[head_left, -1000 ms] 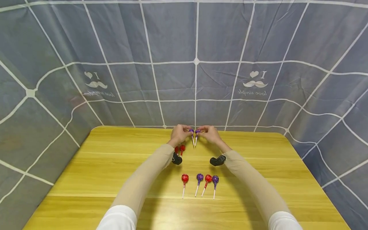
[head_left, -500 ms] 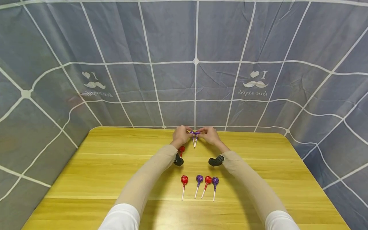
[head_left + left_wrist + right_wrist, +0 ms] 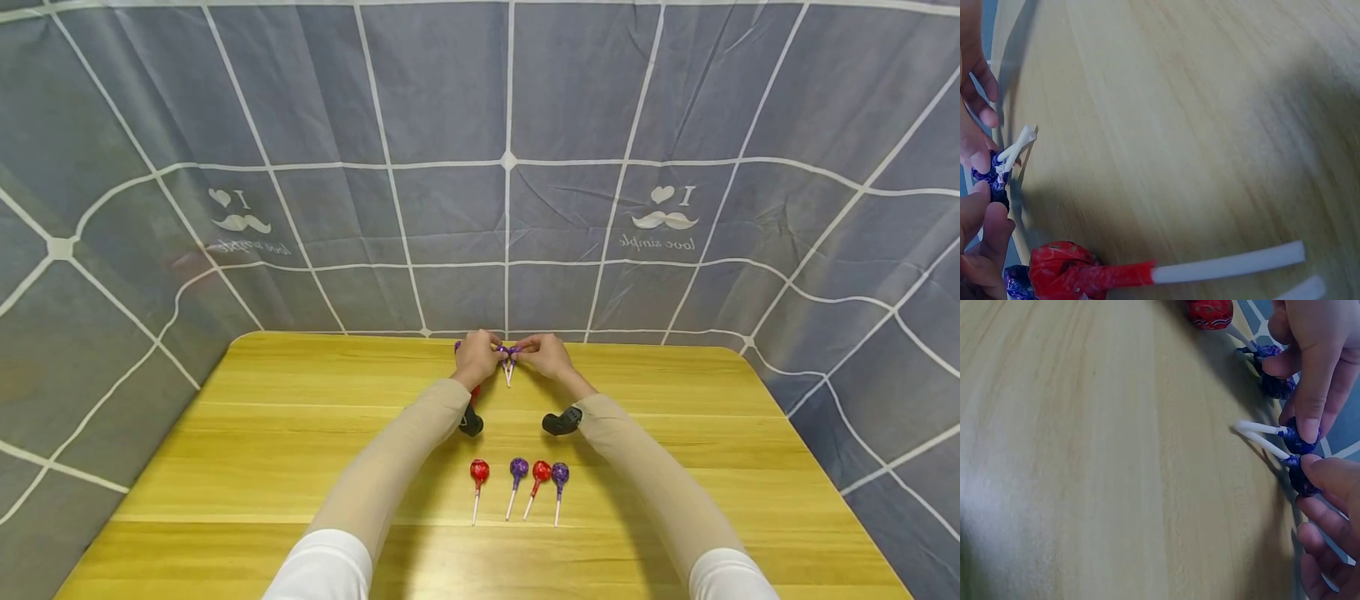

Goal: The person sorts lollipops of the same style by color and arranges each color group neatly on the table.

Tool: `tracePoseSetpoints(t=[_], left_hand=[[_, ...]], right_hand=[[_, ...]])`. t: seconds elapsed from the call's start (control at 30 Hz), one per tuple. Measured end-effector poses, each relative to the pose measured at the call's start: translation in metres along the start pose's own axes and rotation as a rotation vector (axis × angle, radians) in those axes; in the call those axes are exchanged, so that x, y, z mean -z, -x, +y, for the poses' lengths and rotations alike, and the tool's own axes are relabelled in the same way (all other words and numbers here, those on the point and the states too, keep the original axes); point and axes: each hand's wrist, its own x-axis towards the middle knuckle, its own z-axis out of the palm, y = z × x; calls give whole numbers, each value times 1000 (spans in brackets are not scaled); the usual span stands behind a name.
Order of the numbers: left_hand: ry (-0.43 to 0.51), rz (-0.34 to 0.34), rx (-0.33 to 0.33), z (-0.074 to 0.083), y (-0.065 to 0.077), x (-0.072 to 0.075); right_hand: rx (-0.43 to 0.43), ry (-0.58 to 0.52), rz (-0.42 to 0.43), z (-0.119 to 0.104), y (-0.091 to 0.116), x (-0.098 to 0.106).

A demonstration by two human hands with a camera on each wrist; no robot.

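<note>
At the table's far edge, my left hand [image 3: 476, 358] pinches the head of a purple-wrapped lollipop [image 3: 1300, 440] between thumb and fingers. Just to its right, my right hand [image 3: 547, 357] pinches a second purple lollipop [image 3: 1301, 478] the same way. The two heads sit side by side, and their white sticks slant together into a V whose tip points back towards me. Beside and partly behind my left wrist lie a red lollipop [image 3: 1063, 272] and another purple one [image 3: 1019, 282]; the left hand and forearm hide much of them in the head view.
Nearer me on the wooden table [image 3: 300, 467] lies a row: a red lollipop [image 3: 479, 472], a purple one [image 3: 519, 468], another red one [image 3: 542, 472] and another purple one [image 3: 560, 473]. A grey checked curtain [image 3: 450, 208] hangs right behind the far edge.
My left hand has shifted slightly right and nearer me, now covering more of the red lollipops beside it. The two purple heads have drawn closer together. The front row lies unmoved.
</note>
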Motion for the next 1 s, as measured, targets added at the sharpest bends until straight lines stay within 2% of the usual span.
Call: tracePoseSetpoints(t=[0.2, 0.53, 1.0], left_hand=[[-49, -1, 16, 0, 0, -2], [-63, 42, -3, -1, 1, -2], [-80, 62, -5, 1, 4, -2]], right_hand=[[3, 5, 6, -1, 0, -4], [23, 12, 18, 4, -1, -5], [26, -21, 5, 8, 0, -6]])
